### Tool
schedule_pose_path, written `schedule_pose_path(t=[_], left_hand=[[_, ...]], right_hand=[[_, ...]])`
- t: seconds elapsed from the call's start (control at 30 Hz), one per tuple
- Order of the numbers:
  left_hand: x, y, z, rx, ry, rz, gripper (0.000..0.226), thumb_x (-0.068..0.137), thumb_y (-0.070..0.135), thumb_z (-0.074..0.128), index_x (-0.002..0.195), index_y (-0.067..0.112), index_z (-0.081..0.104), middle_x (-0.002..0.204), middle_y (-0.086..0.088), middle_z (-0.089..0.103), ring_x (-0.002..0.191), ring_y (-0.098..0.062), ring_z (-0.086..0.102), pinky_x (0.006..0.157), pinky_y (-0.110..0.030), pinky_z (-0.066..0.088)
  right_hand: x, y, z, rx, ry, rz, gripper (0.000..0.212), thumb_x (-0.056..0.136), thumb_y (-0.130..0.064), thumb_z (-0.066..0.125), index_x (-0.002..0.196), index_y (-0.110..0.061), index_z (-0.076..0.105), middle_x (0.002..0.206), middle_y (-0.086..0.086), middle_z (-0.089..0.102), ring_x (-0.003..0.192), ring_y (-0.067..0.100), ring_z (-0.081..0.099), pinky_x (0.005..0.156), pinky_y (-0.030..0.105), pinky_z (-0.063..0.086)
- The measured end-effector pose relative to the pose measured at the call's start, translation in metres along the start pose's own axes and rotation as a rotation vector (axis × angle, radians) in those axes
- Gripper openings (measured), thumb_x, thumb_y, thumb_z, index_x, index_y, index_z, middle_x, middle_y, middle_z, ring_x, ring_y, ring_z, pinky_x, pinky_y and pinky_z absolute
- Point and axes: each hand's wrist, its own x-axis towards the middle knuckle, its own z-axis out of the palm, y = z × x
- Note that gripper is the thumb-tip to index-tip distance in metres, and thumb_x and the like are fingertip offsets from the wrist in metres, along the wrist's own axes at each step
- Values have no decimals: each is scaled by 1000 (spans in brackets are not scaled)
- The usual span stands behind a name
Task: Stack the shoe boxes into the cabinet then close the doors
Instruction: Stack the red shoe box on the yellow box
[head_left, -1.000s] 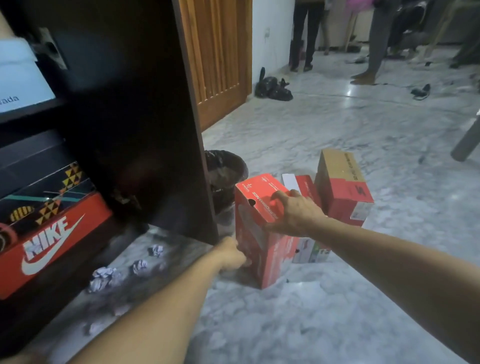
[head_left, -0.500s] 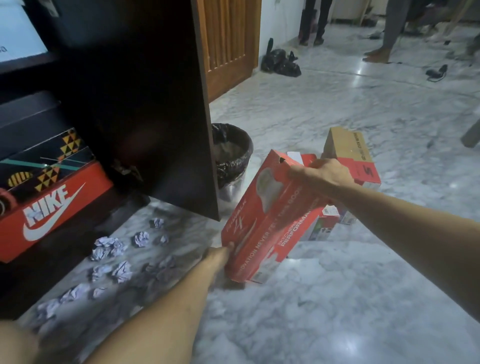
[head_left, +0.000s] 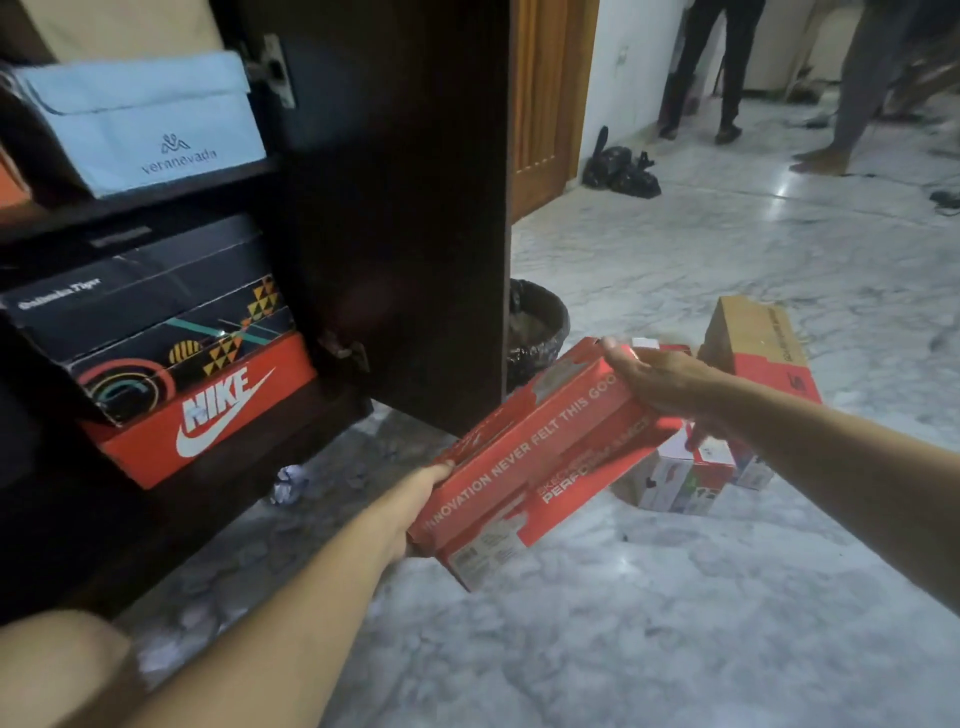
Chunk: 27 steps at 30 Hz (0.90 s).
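Observation:
A red Skechers shoe box hangs tilted above the marble floor, carried between both hands. My left hand grips its near lower end and my right hand holds its far upper end. The dark cabinet stands at the left, its door swung open. On the bottom shelf a red Nike box lies under a black patterned box; a pale blue box sits on the shelf above. On the floor at right stand a red and brown box and a red and white box.
A bin with a black liner stands behind the open door. Crumpled paper lies on the floor by the cabinet base. A black bag sits by a wooden door. People's legs stand at the far end.
The red box was upright on the floor; both hands have lifted it, tipped it onto its long side and brought it left toward the cabinet. The view has swung toward the shelves.

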Motion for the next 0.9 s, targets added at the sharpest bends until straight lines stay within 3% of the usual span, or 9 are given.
schedule_pose_path(t=[0.07, 0.1, 0.2, 0.27, 0.37, 0.6, 0.7, 0.8, 0.9], left_hand=[[-14, 4, -25, 17, 39, 12, 42, 88, 56, 54, 78, 18, 68, 78, -8, 73, 71, -24, 69, 68, -32, 53], [-23, 6, -39, 34, 72, 40, 42, 87, 56, 56, 74, 18, 67, 76, -8, 72, 71, -24, 68, 69, -33, 54], [-53, 14, -81, -3, 208, 134, 46, 74, 58, 71, 89, 15, 72, 82, -10, 76, 82, -29, 72, 89, -45, 55], [-76, 22, -106, -47, 303, 181, 55, 65, 59, 77, 100, 17, 71, 87, -8, 76, 83, -27, 71, 81, -40, 55], [-116, 30, -142, -146, 389, 311, 41, 77, 45, 75, 104, 18, 61, 83, -2, 67, 70, -16, 61, 55, -27, 38], [-197, 49, -213, -218, 689, 561, 43, 68, 38, 84, 96, 8, 73, 79, -7, 74, 57, -15, 68, 45, -18, 45], [-228, 65, -229, -246, 783, 735, 42, 67, 35, 85, 99, 12, 71, 88, -6, 75, 67, -17, 71, 51, -21, 48], [-260, 84, -237, -241, 843, 922, 36, 65, 19, 87, 95, 22, 66, 91, 3, 72, 77, -11, 68, 62, -23, 49], [-291, 99, -242, -254, 894, 1060, 56, 61, 7, 88, 107, 20, 59, 95, 4, 69, 81, -6, 65, 62, -20, 48]], right_hand=[[-7, -9, 5, -33, -60, -73, 30, 94, -49, 53, 109, -24, 53, 84, -1, 63, 69, 13, 62, 37, 18, 49], [-9, -15, 9, -55, -65, -105, 27, 90, -46, 62, 105, -24, 55, 80, -2, 64, 65, 12, 62, 36, 17, 47], [-11, -37, 25, -75, -45, -168, 32, 79, -48, 73, 101, -27, 65, 86, 4, 71, 75, 22, 70, 59, 40, 62], [-18, -56, 36, -41, -49, -206, 30, 79, -48, 74, 98, -25, 67, 88, 2, 71, 79, 23, 70, 59, 46, 61], [-25, -88, 58, -2, -98, -263, 39, 79, -49, 73, 105, -21, 67, 90, 4, 72, 81, 23, 70, 54, 46, 61], [-54, -179, 84, 176, -92, -486, 46, 78, -49, 75, 110, -19, 62, 92, 4, 71, 79, 24, 71, 50, 38, 59], [-67, -209, 83, 333, -24, -630, 36, 76, -39, 79, 103, -20, 67, 86, 0, 73, 74, 19, 71, 53, 39, 60], [-79, -236, 77, 491, 14, -771, 30, 73, -29, 82, 99, -18, 70, 81, -3, 75, 67, 14, 73, 53, 34, 60], [-92, -263, 67, 604, 3, -894, 31, 72, -26, 82, 100, -20, 70, 85, -2, 76, 72, 13, 74, 54, 32, 58]])
